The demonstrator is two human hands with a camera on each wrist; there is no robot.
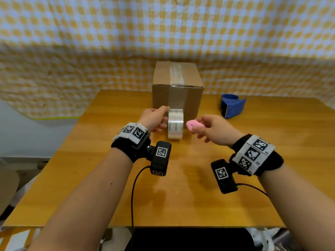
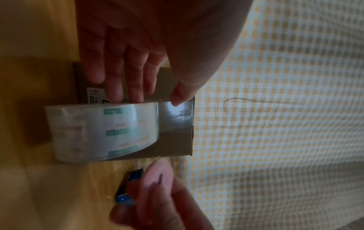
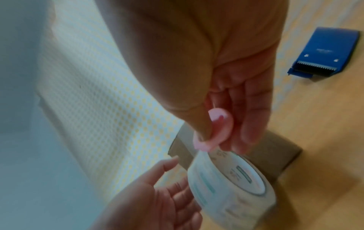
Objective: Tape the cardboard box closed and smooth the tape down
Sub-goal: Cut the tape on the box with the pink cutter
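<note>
The brown cardboard box [image 1: 163,96] stands at the back middle of the table, with clear tape along its top seam and down its front. Just in front of it a roll of clear tape [image 1: 175,124] [image 2: 98,132] [image 3: 226,186] stands on its edge. My left hand [image 1: 164,116] [image 2: 151,98] [image 3: 167,179] is at the roll's left side, fingers straight, thumb at its upper rim. To the right of the roll, my right hand [image 1: 197,126] [image 3: 214,140] pinches a small pink cutter [image 1: 194,125] [image 3: 220,124] close to the roll's top.
A blue tape dispenser [image 1: 233,105] [image 3: 325,54] lies on the wooden table [image 1: 181,196] to the right of the box. A yellow checked cloth [image 1: 90,51] hangs behind the table. Wrist camera cables trail toward the near edge.
</note>
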